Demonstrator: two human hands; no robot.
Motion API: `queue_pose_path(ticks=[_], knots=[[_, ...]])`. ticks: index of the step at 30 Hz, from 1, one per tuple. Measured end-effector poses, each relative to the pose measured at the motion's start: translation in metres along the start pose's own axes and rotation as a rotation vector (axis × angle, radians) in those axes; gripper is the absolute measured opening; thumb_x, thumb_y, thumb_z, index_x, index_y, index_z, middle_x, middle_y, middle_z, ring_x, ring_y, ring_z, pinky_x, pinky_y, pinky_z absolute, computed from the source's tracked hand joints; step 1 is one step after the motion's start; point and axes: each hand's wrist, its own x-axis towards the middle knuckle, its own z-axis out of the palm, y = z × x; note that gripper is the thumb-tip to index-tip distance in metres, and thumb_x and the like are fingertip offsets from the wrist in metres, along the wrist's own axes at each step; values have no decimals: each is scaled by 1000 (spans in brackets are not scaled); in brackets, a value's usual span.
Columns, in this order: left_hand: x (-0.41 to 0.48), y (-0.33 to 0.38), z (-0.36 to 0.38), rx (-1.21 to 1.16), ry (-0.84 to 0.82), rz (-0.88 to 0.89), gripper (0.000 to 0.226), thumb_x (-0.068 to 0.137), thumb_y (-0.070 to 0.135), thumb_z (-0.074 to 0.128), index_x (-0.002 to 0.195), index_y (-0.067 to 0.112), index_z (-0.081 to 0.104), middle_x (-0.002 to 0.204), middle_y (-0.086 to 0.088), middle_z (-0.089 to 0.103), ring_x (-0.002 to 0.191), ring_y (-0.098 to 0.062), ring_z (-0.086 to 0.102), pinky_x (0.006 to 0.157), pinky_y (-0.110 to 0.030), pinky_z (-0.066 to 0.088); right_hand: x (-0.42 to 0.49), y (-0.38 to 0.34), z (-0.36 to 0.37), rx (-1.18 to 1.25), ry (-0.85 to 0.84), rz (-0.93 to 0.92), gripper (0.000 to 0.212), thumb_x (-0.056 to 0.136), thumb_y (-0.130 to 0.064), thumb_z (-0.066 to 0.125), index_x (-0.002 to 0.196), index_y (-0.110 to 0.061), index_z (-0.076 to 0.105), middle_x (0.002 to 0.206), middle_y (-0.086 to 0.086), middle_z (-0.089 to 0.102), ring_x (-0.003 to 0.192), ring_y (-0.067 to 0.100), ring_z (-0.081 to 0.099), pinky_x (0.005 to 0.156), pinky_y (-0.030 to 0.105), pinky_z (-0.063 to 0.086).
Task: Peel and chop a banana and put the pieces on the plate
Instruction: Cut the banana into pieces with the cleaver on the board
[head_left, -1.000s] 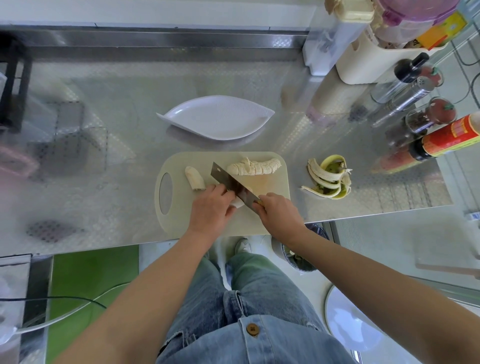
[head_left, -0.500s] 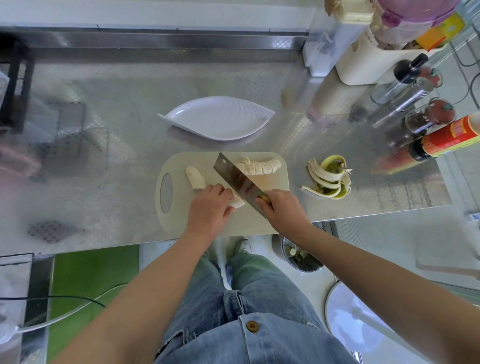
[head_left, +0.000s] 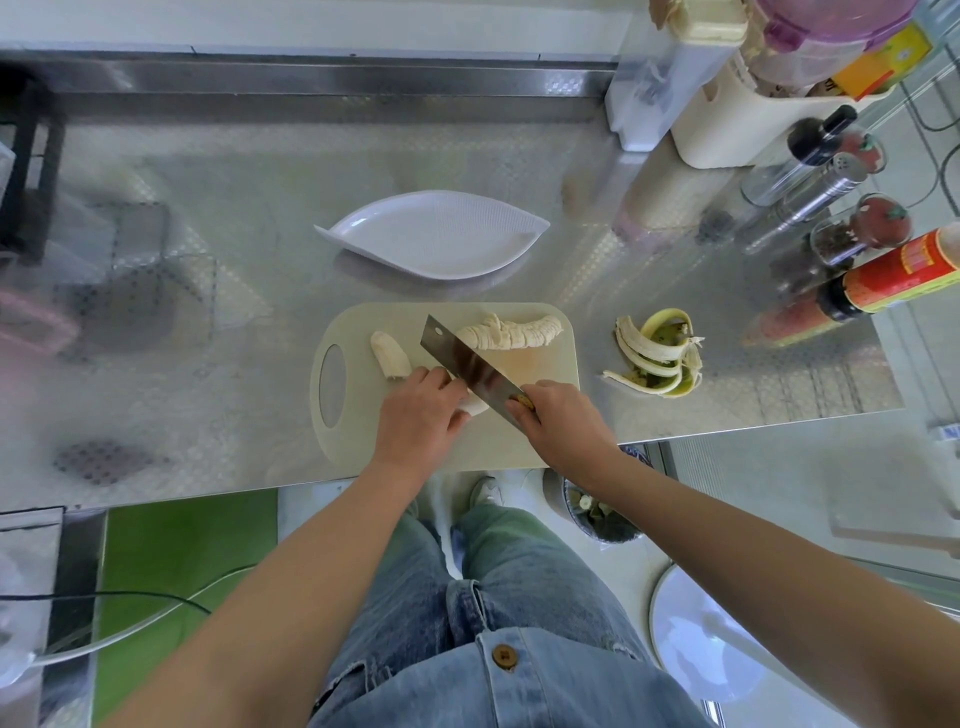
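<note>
A pale cutting board (head_left: 540, 441) lies near the counter's front edge. My right hand (head_left: 563, 428) grips a cleaver (head_left: 467, 366) by its handle, the blade slanting up-left over the board. My left hand (head_left: 418, 418) presses down a peeled banana piece (head_left: 475, 406), mostly hidden under fingers and blade. Another banana chunk (head_left: 390, 354) rests at the board's left. A row of sliced banana (head_left: 511, 332) lies along the far edge. The white leaf-shaped plate (head_left: 363, 234) sits beyond the board with nothing on it.
Banana peel (head_left: 655, 358) lies right of the board. Bottles, a red-labelled sauce bottle (head_left: 893, 278) and spice jars (head_left: 857, 234) crowd the right side; a cream caddy (head_left: 727, 124) stands at the back right. A bin (head_left: 602, 514) sits on the floor below the counter edge.
The cleaver's blade rose from flat near my left fingers to a raised slant over the board. My left hand stayed on the banana piece; my right hand shifted slightly right.
</note>
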Motion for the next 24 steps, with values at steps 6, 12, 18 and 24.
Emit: queue_pose_path(ticks=[6,12,18,24], knots=[[0,0,0,1,-1,-4,30,63,22,86,85,14,67,80,-4,65,74,-24,58,53,-30,46,0,-1,1,-2,27,4,31,100,-32,42,85,-10,57,76,3,48,65,19,46,50,21,25],[2,1,1,-14,-2,-11,26,63,22,85,81,15,67,79,-3,63,73,-23,56,53,-30,43,4,0,12,-43,1,51,34,100,-34,41,93,-7,60,80,6,52,69,23,51,59,30,36],[3,1,1,-24,-4,-12,25,63,22,85,79,17,67,78,0,62,73,-22,57,53,-28,38,6,0,15,163,63,137,31,98,-29,48,77,-8,57,74,10,58,64,24,51,60,33,41],[2,2,0,-1,-5,-19,25,62,23,85,79,16,68,77,-1,63,73,-22,57,53,-28,39,1,2,1,130,72,59,33,97,-26,48,69,-10,48,68,8,51,59,22,44,56,30,30]])
